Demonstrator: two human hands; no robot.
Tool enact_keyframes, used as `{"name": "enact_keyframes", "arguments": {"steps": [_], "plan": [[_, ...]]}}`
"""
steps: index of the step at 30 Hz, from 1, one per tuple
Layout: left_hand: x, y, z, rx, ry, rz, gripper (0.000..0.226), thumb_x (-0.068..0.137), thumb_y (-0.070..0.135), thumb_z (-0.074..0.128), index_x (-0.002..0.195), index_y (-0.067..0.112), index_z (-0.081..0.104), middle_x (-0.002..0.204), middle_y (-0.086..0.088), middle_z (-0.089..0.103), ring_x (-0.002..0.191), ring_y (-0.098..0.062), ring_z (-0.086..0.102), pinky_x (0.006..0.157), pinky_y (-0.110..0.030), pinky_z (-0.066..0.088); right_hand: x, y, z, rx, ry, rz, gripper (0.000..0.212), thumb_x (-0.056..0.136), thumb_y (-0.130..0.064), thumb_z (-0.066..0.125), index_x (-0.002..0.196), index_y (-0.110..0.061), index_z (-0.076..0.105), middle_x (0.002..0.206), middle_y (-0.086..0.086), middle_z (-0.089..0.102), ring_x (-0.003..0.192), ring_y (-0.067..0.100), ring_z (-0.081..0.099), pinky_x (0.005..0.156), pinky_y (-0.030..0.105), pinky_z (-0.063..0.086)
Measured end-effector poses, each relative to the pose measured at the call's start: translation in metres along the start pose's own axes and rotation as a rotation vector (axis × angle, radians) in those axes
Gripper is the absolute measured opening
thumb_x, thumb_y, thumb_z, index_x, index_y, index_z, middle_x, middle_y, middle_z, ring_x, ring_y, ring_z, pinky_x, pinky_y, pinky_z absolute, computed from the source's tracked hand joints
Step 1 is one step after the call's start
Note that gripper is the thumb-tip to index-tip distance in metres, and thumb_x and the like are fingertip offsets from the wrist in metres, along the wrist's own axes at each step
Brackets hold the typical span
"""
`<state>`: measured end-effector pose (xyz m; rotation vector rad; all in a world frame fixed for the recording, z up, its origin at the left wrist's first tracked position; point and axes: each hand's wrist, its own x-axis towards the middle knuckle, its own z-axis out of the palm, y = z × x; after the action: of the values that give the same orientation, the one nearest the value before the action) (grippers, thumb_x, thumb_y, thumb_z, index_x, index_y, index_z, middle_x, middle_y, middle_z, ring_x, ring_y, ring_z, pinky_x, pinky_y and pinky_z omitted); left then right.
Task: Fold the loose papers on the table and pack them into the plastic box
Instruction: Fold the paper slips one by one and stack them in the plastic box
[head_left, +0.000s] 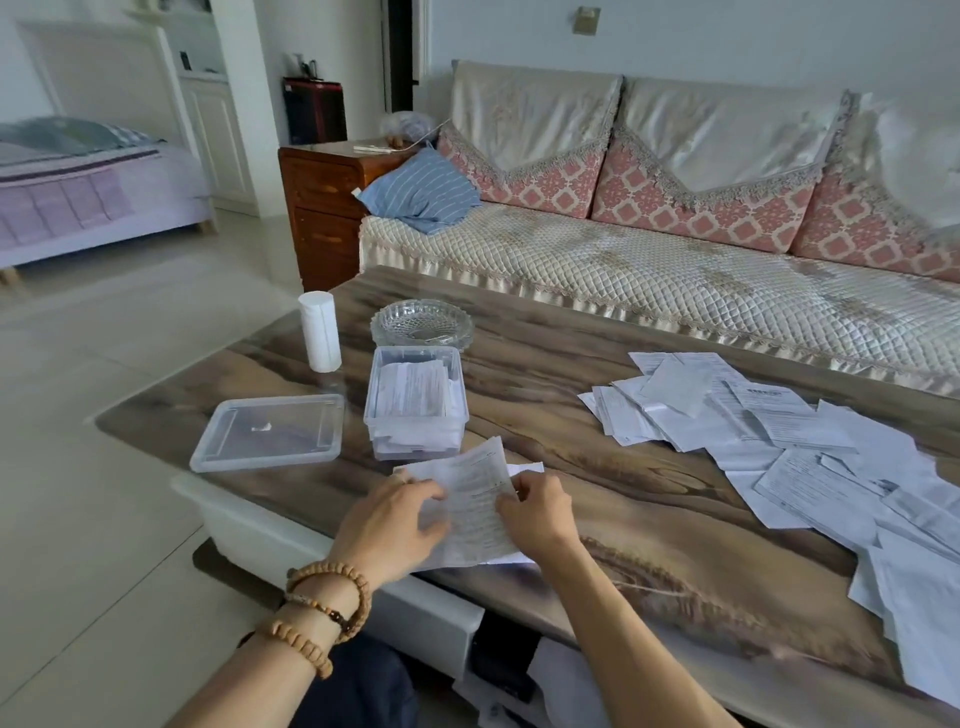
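I pinch a printed sheet (475, 499) between my left hand (392, 525) and right hand (540, 512), mid-fold; the plastic box (415, 400) waits just beyond my fingers. Edges should align before creasing.

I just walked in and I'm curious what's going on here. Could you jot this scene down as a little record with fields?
activity: folding a printed sheet at the table's near edge
left hand: fingers curled over the sheet
right hand: pinches the sheet's right side
plastic box: open, already holds folded papers, just beyond the hands
lid: lying on the table, left of the box
loose papers: unfolded pile spread over the table's right side
table: wood-grain top
other items: glass dish behind the box, white roll standing to its left
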<state>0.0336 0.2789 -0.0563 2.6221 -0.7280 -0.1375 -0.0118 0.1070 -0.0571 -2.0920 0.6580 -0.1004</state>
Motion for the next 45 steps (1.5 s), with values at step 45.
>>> {"name": "enact_keyframes", "arguments": {"steps": [45], "plan": [[0.022, 0.049, 0.021, -1.106, 0.102, -0.184, 0.022, 0.07, 0.008, 0.086, 0.088, 0.014, 0.074, 0.081, 0.004, 0.076, 0.08, -0.012, 0.071, 0.07, -0.026, 0.057, -0.011, 0.056, -0.086, 0.669, -0.106, -0.102, 0.024, 0.075, 0.006, 0.077, 0.099, 0.003, 0.072, 0.094, 0.02, 0.074, 0.086, 0.031, 0.072, 0.07, 0.037, 0.059]]}}
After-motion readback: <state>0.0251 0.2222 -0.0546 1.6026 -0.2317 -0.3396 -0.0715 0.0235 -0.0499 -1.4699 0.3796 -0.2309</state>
